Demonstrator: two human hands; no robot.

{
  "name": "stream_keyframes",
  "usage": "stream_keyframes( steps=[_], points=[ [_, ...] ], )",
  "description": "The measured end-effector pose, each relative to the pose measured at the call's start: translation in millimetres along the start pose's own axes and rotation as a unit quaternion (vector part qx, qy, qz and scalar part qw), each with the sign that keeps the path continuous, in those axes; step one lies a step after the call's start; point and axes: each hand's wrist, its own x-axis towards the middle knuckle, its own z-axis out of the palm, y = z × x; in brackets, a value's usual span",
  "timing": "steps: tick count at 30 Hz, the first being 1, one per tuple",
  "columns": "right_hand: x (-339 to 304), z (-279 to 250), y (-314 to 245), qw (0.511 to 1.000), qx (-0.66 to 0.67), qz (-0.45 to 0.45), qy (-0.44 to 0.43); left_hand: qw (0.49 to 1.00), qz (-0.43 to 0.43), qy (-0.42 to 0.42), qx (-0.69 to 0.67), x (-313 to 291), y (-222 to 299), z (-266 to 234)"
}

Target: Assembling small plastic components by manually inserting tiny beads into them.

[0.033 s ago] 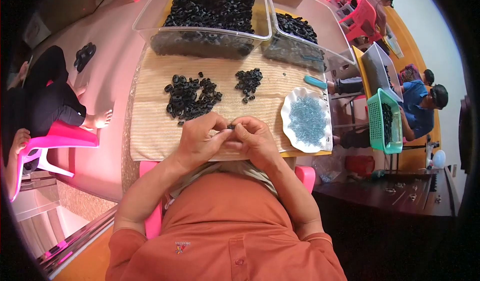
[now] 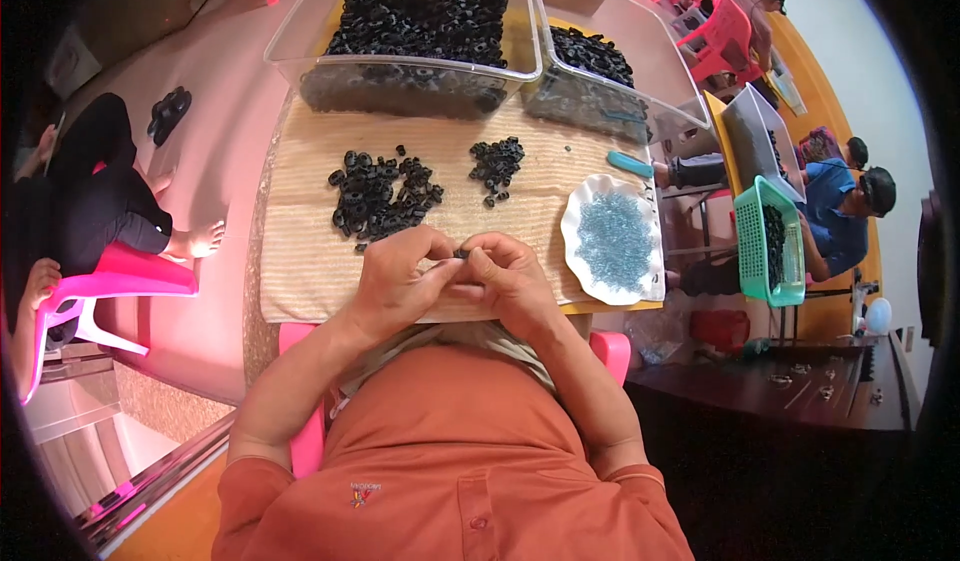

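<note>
Right, my left hand [image 2: 400, 271] and right hand [image 2: 510, 279] meet over the near edge of the cream ribbed cloth [image 2: 300, 283], fingertips pinched narrow, holding one small black plastic part [image 2: 461, 254] between them. That's the clock's centre, and my fingers hide most of the piece. Half past ten from there: a loose heap of black parts [image 2: 365, 206], its nearest bits just beside my left knuckles. Just past twelve, a smaller black cluster [image 2: 497, 164], apart from my fingers. Swing to three: a white scalloped dish [image 2: 572, 226] of clear bluish pieces [image 2: 612, 243]. At two, a light-blue tool [image 2: 628, 164]. Up at twelve stands a clear plastic tub [image 2: 440, 62] of black parts; at one, a second tub [image 2: 672, 83]. Farther out at three, a co-worker in blue [image 2: 838, 213] is beside a green basket [image 2: 793, 251].
</note>
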Motion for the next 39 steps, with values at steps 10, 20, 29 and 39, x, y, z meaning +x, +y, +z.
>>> stream_keyframes(
  steps=[10, 20, 29, 39],
  points=[
    [-1.4, 7.1, 3.6, 0.999, 0.02, -0.029, -0.013, 0.995, 0.065, -0.002, 0.07, 6.7, 4.5, -2.6],
    [0.4, -6.8, 12.3, 0.998, 0.04, -0.041, -0.041, 0.986, 0.132, -0.041, 0.091, 7.8, 3.3, -0.4],
    [-8.9, 13.5, 1.9, 0.999, 0.02, -0.016, 0.033, 0.983, 0.156, -0.034, 0.092, 5.8, 5.3, 2.8],
    [-2.2, 6.4, 6.3, 0.997, 0.069, -0.021, 0.003, 0.984, 0.158, -0.026, 0.079, 8.1, 3.3, 4.3]
  ],
)
